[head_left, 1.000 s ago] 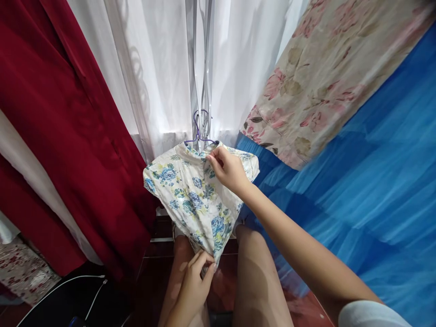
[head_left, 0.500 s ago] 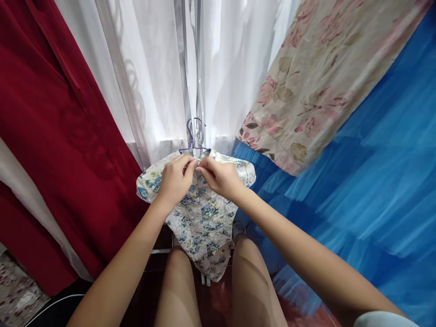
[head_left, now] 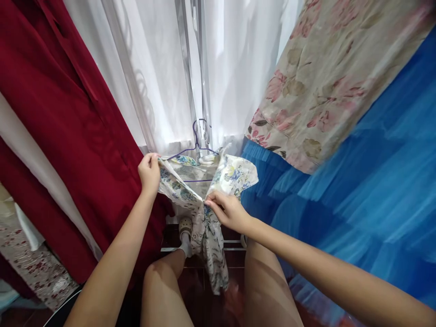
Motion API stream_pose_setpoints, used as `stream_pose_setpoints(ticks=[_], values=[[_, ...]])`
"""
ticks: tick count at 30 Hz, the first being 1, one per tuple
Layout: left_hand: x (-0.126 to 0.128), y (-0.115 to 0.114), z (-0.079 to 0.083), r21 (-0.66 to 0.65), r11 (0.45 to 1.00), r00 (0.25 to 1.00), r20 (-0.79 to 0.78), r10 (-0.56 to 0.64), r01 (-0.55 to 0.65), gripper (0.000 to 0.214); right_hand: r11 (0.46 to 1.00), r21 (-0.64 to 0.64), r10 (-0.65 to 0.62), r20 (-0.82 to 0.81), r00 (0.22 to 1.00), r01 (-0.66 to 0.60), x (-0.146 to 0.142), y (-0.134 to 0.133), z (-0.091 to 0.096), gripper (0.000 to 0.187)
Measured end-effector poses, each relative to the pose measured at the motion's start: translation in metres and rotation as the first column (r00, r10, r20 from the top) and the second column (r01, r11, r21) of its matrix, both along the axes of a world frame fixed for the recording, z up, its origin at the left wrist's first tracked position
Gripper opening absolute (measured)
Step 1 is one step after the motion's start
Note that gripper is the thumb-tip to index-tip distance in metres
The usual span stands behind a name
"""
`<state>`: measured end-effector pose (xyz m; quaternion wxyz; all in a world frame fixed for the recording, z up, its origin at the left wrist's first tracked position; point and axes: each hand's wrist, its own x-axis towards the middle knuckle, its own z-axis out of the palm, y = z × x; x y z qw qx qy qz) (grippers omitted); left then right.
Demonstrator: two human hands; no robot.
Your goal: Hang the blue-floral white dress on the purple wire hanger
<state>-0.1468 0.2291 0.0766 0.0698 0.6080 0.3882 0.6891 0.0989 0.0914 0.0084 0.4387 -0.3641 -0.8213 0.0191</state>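
Observation:
A short-sleeved floral blouse (head_left: 233, 175), white with blue and yellow-green flowers, hangs on a purple hanger (head_left: 196, 146). Its front gapes in a V from the neck, baring the hanger's lower bar. My left hand (head_left: 150, 173) is closed on the top edge of the blouse at the left shoulder, drawing it outward. At the bottom of the V my right hand (head_left: 225, 210) pinches the front opening; whether a zip pull is between the fingertips is too small to tell. Below it, the blouse hangs bunched and narrow.
White curtains (head_left: 163, 81) and shiny vertical strips hang behind the blouse. Red cloth (head_left: 91, 150) hangs at left, floral cloth (head_left: 306, 104) and blue tulle (head_left: 340, 213) at right. My legs and a clog (head_left: 185, 225) are below, on dark floor tiles.
My hands, together at the neckline before, are apart now. The left has moved outward with the blouse's edge; the right has gone down the front, and the front has opened.

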Motion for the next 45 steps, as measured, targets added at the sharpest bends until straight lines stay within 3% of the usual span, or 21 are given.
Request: stream_pose_setpoints(ticks=[3, 6, 10, 13, 16, 18, 20, 22, 23, 26, 28, 30, 31, 33, 35, 37, 38, 39, 42, 43, 45], values=[[-0.034, 0.019, -0.034, -0.14, 0.985, 0.964, 0.231, 0.134, -0.103, 0.024, 0.996, -0.077, 0.039, -0.073, 0.997, -0.044, -0.001, -0.013, 0.002, 0.014], [-0.042, 0.018, -0.076, -0.269, 0.959, 0.936, 0.306, 0.172, -0.088, 0.024, 0.99, -0.131, 0.044, -0.035, 0.998, -0.048, -0.001, -0.015, 0.002, 0.016], [-0.02, -0.017, -0.136, -0.464, 0.873, 0.959, 0.283, -0.016, 0.152, 0.025, 0.972, -0.233, 0.009, 0.065, 0.998, 0.006, 0.014, -0.019, -0.021, 0.023], [0.003, -0.053, -0.162, -0.555, 0.756, 0.938, 0.239, -0.253, 0.346, 0.032, 0.924, -0.377, -0.011, 0.131, 0.991, 0.06, 0.039, -0.027, -0.05, 0.025], [0.026, -0.086, -0.158, -0.593, 0.644, 0.864, 0.205, -0.461, 0.484, 0.035, 0.857, -0.506, 0.026, 0.238, 0.971, 0.101, 0.06, -0.037, -0.076, 0.019], [0.043, -0.106, -0.14, -0.588, 0.572, 0.783, 0.183, -0.594, 0.571, 0.034, 0.818, -0.568, 0.081, 0.274, 0.958, 0.093, 0.063, -0.046, -0.085, 0.011], [0.06, -0.126, -0.117, -0.572, 0.511, 0.701, 0.167, -0.694, 0.642, 0.032, 0.761, -0.649, 0.155, 0.203, 0.967, 0.014, 0.056, -0.056, -0.085, 0.03], [0.075, -0.144, -0.096, -0.555, 0.487, 0.66, 0.156, -0.735, 0.674, 0.03, 0.663, -0.738, 0.212, 0.022, 0.977, -0.128, 0.039, -0.067, -0.077, 0.053], [0.081, -0.152, -0.087, -0.544, 0.492, 0.656, 0.15, -0.74, 0.68, 0.028, 0.597, -0.773, 0.216, -0.105, 0.971, -0.216, 0.029, -0.073, -0.072, 0.055], [0.093, -0.168, -0.07, -0.511, 0.533, 0.672, 0.127, -0.729, 0.675, 0.027, 0.395, -0.781, 0.071, -0.499, 0.864, -0.483, 0.001, -0.086, -0.051, 0.028], [0.094, -0.172, -0.067, -0.525, 0.519, 0.66, 0.114, -0.743, 0.675, 0.027, 0.317, -0.741, -0.133, -0.653, 0.745, -0.592, -0.009, -0.092, -0.036, 0.014], [0.09, -0.174, -0.072, -0.569, 0.442, 0.602, 0.12, -0.789, 0.693, 0.029, 0.267, -0.705, -0.282, -0.709, 0.646, -0.657, -0.01, -0.096, -0.02, 0.011], [0.086, -0.175, -0.078, -0.596, 0.377, 0.557, 0.146, -0.818, 0.709, 0.033, 0.245, -0.684, -0.305, -0.727, 0.615, -0.687, -0.007, -0.097, -0.011, 0.011], [0.076, -0.179, -0.096, -0.64, 0.192, 0.443, 0.256, -0.859, 0.744, 0.045, 0.22, -0.654, -0.247, -0.755, 0.608, -0.724, 0.005, -0.099, 0.006, 0.011], [0.064, -0.184, -0.119, -0.673, 0.007, 0.363, 0.389, -0.847, 0.739, 0.053, 0.284, -0.664, -0.166, -0.745, 0.646, -0.692, 0.025, -0.097, 0.022, 0.011], [0.053, -0.188, -0.139, -0.722, -0.092, 0.363, 0.449, -0.816, 0.686, 0.05, 0.426, -0.684, -0.161, -0.702, 0.694, -0.592, 0.05, -0.091, 0.038, 0.013], [0.049, -0.189, -0.145, -0.748, -0.083, 0.393, 0.436, -0.81, 0.658, 0.047, 0.504, -0.683, -0.183, -0.683, 0.707, -0.529, 0.064, -0.085, 0.047, 0.013], [0.046, -0.189, -0.148, -0.767, -0.034, 0.438, 0.401, -0.804, 0.64, 0.042, 0.58, -0.671, -0.209, -0.67, 0.712, -0.461, 0.077, -0.077, 0.055, 0.014], [0.041, -0.185, -0.135, -0.696, 0.157, 0.537, 0.371, -0.757, 0.701, 0.037, 0.788, -0.547, -0.255, -0.708, 0.659, -0.283, 0.11, -0.04, 0.078, 0.018], [0.04, -0.183, -0.126, -0.629, 0.18, 0.528, 0.425, -0.735, 0.756, 0.039, 0.831, -0.494, -0.248, -0.74, 0.625, -0.256, 0.116, -0.024, 0.085, 0.021], [0.039, -0.182, -0.105, -0.461, 0.118, 0.399, 0.58, -0.71, 0.88, 0.038, 0.862, -0.423, -0.208, -0.798, 0.565, -0.279, 0.119, 0.01, 0.095, 0.024]])
